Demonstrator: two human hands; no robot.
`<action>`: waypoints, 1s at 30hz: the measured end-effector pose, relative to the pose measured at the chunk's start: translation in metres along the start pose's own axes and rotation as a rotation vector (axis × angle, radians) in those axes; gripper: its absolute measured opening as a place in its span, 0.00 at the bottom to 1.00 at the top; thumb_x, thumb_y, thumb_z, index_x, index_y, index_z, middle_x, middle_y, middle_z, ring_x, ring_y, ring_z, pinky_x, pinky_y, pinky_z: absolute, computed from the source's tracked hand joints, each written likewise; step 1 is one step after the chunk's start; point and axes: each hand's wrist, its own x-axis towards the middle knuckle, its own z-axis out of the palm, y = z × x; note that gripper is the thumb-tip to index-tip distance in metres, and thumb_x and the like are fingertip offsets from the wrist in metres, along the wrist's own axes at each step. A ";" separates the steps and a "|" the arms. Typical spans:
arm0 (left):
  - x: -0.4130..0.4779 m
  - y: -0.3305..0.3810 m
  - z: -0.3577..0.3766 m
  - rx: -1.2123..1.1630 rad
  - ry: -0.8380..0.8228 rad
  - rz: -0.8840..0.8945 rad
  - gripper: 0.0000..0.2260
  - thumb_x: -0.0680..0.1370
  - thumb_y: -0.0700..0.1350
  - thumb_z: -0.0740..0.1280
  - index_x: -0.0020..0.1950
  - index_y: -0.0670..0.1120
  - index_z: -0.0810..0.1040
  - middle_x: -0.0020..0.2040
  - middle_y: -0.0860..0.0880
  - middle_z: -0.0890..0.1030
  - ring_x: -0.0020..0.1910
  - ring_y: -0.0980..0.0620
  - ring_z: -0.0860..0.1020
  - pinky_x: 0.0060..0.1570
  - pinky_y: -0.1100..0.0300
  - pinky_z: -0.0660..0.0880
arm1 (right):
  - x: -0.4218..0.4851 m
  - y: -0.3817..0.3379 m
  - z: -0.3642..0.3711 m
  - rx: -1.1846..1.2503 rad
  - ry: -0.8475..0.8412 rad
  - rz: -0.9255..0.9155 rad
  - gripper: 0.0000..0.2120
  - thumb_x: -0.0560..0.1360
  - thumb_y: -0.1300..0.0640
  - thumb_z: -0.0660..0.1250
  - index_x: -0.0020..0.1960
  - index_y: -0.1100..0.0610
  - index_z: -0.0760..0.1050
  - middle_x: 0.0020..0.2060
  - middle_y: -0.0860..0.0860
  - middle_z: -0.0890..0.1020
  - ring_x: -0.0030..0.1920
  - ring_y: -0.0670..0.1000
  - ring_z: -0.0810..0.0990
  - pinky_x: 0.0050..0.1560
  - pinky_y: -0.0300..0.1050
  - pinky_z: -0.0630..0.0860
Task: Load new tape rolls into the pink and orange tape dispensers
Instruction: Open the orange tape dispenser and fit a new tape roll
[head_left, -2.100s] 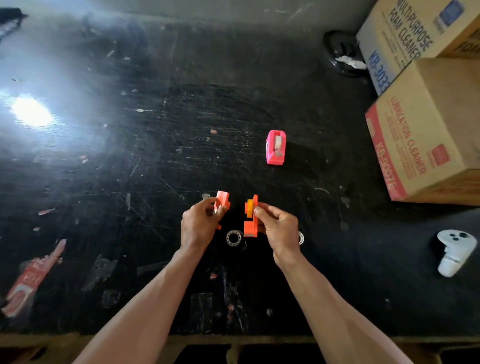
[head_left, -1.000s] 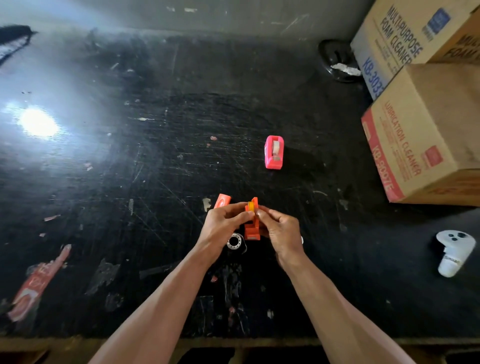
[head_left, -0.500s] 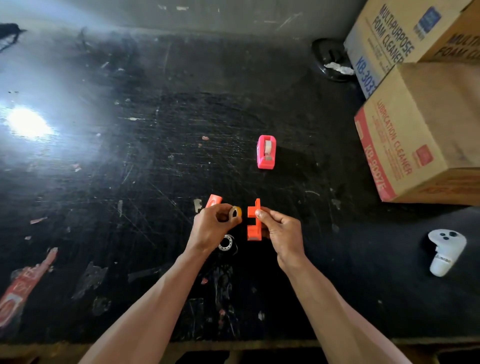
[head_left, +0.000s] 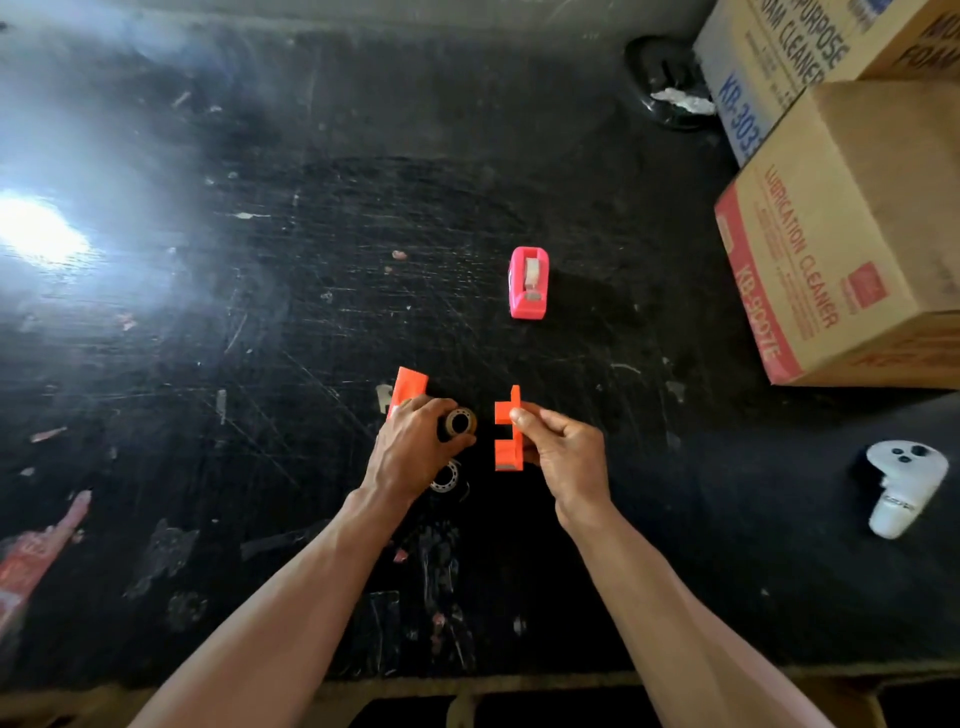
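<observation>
holding the small tape roll (head_left: 459, 422) tight in your left hand (head_left: 410, 449), you pinch one orange dispenser half (head_left: 506, 434) in your right hand (head_left: 563, 451). the two sit close but apart, above the black tabletop (head_left: 260, 312). turn the roll's hole to face the half's peg, then push straight on. the other orange half (head_left: 410, 387) waits just behind your left hand. the pink dispenser (head_left: 529, 282) stands farther back with tape in it.
</observation>
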 end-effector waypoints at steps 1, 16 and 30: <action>0.000 -0.002 0.001 0.001 0.003 0.002 0.22 0.73 0.55 0.78 0.65 0.51 0.81 0.59 0.51 0.83 0.59 0.47 0.80 0.55 0.52 0.77 | 0.001 0.000 0.000 -0.007 0.001 0.003 0.13 0.75 0.52 0.77 0.58 0.54 0.86 0.49 0.50 0.90 0.52 0.48 0.89 0.63 0.52 0.82; -0.007 -0.007 -0.006 -0.024 0.037 0.027 0.28 0.74 0.56 0.77 0.72 0.50 0.78 0.67 0.50 0.81 0.65 0.48 0.79 0.62 0.54 0.75 | 0.006 0.000 -0.002 -0.050 -0.003 -0.002 0.13 0.75 0.53 0.77 0.58 0.56 0.86 0.50 0.50 0.90 0.53 0.49 0.88 0.63 0.54 0.82; -0.054 -0.015 -0.014 -0.030 -0.047 0.028 0.28 0.75 0.56 0.75 0.74 0.53 0.75 0.71 0.54 0.77 0.70 0.53 0.74 0.66 0.60 0.69 | 0.001 -0.002 -0.010 -0.064 -0.022 -0.057 0.12 0.76 0.55 0.76 0.58 0.57 0.86 0.49 0.49 0.90 0.53 0.45 0.88 0.65 0.50 0.81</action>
